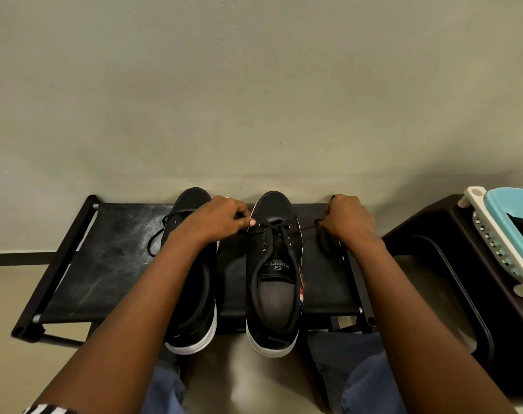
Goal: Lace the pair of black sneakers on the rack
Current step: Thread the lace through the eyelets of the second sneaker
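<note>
Two black sneakers with white soles stand side by side on a low black rack (105,264), toes toward the wall. The right sneaker (273,279) has its black lace (276,231) threaded through the lower eyelets. My left hand (221,221) pinches one lace end at the shoe's left side. My right hand (348,221) grips the other end, pulled out taut to the right. The left sneaker (194,294) lies partly under my left forearm, and its loose lace (157,237) trails onto the rack.
A plain wall rises right behind the rack. To the right stands a dark stool (451,264) carrying a teal and white basket (511,231). My knees in blue jeans (365,375) sit just in front of the rack.
</note>
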